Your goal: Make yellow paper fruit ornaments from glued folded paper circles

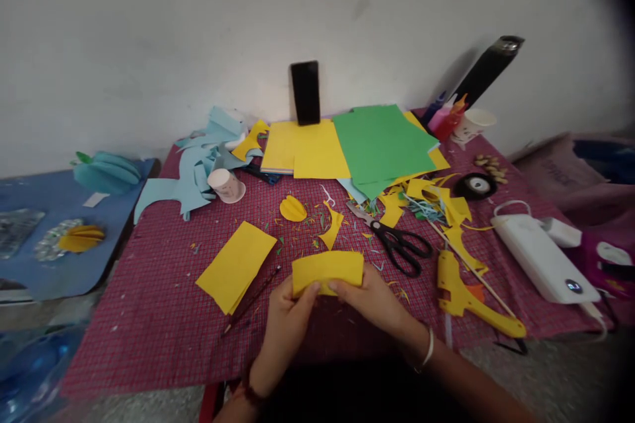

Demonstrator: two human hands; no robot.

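Between both hands is a strip of yellow paper point(328, 268), held level above the table's near side. My left hand point(290, 310) grips its left end, thumb on the lower edge. At the other end my right hand point(374, 297) pinches it the same way; the fingers behind the paper are hidden. Left of it lie stacked yellow paper rectangles point(237, 264) and a pencil point(253, 299). Just beyond are a rounded yellow paper shape point(292, 209), a curved yellow offcut point(331, 226) and black-handled scissors point(397, 238) with blades partly apart.
Green sheets point(384, 145) and yellow sheets point(320, 152) lie at the back, below a phone point(306, 92) against the wall. Right are a yellow glue gun point(461, 297), a white power bank point(546, 258) and black tape point(475, 186). A paper cup point(225, 185) and blue scraps point(193, 172) sit left.
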